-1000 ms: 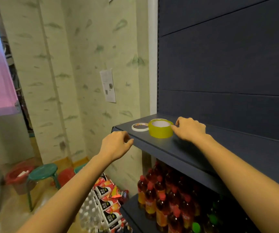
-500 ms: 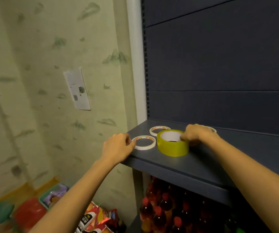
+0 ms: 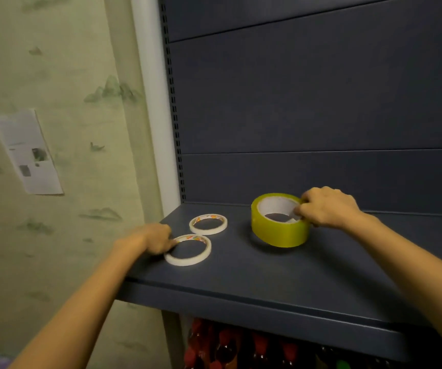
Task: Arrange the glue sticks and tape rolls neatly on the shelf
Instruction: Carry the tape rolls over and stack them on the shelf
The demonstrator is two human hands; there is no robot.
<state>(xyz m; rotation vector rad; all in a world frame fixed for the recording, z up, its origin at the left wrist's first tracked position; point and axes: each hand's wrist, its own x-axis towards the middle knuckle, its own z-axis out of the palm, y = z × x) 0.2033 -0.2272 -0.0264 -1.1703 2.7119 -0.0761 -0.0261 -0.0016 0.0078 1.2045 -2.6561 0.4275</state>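
Yellow tape roll (image 3: 278, 234) rim in right hand's (image 3: 329, 209) pinch grip

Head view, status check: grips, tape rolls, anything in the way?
Left grip at rim of near white roll, hold unclear. Right grip pinches yellow roll at its rim. Far white roll flat, apart. Nothing between rolls; no glue sticks seen.

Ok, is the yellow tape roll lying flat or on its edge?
Flat: the yellow tape roll has its hole facing up, on the shelf; right hand pinches its rim.

Pale green patterned wallpaper (image 3: 55, 62), a paper notice (image 3: 27, 153), white upright (image 3: 150, 102), perhaps bottles (image 3: 228, 347) below in dim light
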